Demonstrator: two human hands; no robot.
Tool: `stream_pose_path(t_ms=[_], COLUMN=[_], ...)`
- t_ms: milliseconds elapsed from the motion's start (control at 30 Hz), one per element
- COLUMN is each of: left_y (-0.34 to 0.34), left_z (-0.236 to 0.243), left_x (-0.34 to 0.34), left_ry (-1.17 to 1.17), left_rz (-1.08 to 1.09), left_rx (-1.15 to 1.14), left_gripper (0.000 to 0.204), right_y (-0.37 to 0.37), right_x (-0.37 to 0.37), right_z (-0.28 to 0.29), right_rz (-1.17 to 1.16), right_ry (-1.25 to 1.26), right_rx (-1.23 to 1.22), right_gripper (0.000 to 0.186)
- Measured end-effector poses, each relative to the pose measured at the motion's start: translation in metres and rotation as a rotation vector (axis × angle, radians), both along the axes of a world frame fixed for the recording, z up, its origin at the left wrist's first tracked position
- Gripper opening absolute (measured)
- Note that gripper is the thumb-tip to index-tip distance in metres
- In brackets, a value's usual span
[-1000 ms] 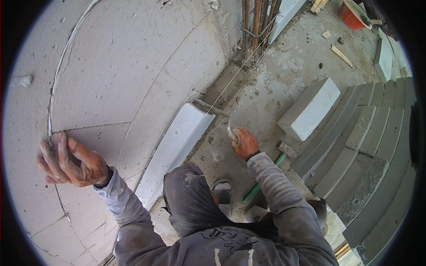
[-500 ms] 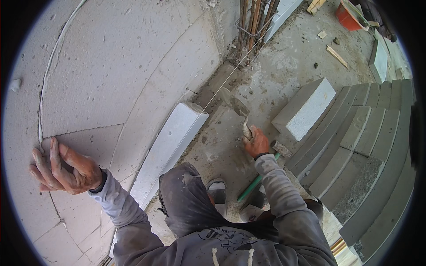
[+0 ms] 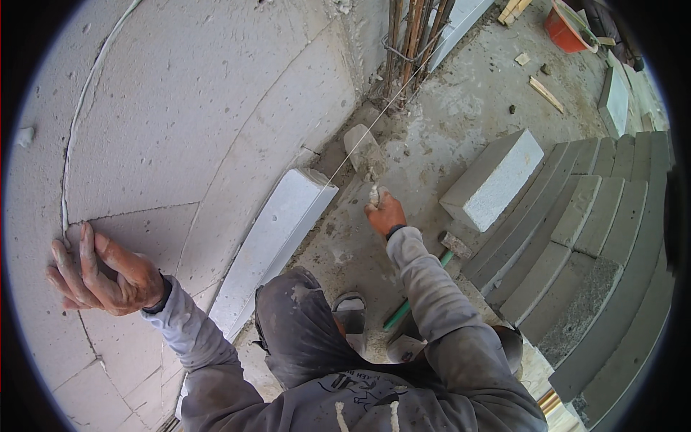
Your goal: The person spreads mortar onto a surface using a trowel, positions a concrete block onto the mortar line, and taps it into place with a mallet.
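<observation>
My right hand (image 3: 386,214) is closed round the handle of a trowel (image 3: 364,150). The trowel's mortar-smeared blade is over the floor, between the end of a white block (image 3: 277,237) and the upright steel bars, and a taut string (image 3: 374,124) crosses it in view. That block lies along the foot of a pale block wall (image 3: 187,108). At the left, my left hand (image 3: 111,277) rests against the wall with its fingers spread, holding nothing, near a bead of white filler (image 3: 70,155) in a joint.
Rusty steel bars (image 3: 412,43) rise at the wall's corner. A loose block (image 3: 492,180) lies right of my right hand, beside stacked grey blocks (image 3: 576,245). A hammer with a green handle (image 3: 425,284) lies by my feet. An orange tub (image 3: 567,30) and wood scraps (image 3: 545,94) lie far right.
My right hand has moved left and slightly away from me, carrying the trowel nearer to the white block's end; its blade has turned. My left hand stays against the wall.
</observation>
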State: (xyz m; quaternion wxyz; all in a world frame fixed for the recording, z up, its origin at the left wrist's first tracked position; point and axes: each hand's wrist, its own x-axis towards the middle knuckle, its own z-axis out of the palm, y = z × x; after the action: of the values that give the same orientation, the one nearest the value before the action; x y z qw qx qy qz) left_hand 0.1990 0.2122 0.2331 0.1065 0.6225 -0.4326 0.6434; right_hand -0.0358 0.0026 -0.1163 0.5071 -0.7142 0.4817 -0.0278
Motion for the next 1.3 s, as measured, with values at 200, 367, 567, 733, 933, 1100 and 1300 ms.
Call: stream_pose_path(t_ms=[200,367,567,733,933,1100,1300], left_y=[0.001,-0.002,-0.004,-0.003,0.004,-0.001,0.003], left_z=[0.000,-0.001,-0.002,0.000,0.002,0.001,0.004], left_x=[0.001,0.000,0.002,0.001,0.004,0.001,0.003], left_ry=[-0.019,-0.056,-0.043,-0.036,-0.050,-0.073,-0.094], left_rz=[0.028,0.045,-0.012,-0.016,0.013,0.009,0.020], left_rx=[-0.001,0.005,0.012,-0.030,0.003,0.050,0.063], left_gripper=[0.009,0.009,0.009,0.010,0.011,0.013,0.014], right_y=[0.048,0.096,0.133,0.110,0.044,-0.010,-0.049], right_x=[-0.010,-0.006,-0.012,-0.075,-0.102,-0.063,-0.045], right_z=[0.007,-0.001,0.007,0.031,0.041,0.048,0.037], right_rz=[0.119,0.180,0.257,0.421,0.380,0.243,0.365], right_ry=[0.113,0.080,0.079,0.099,-0.031,0.224,0.031], right_rx=[-0.084,-0.141,-0.233,-0.085,-0.292,-0.148,0.663], right_gripper=[0.053,0.060,0.058,0.058,0.053,0.051,0.040])
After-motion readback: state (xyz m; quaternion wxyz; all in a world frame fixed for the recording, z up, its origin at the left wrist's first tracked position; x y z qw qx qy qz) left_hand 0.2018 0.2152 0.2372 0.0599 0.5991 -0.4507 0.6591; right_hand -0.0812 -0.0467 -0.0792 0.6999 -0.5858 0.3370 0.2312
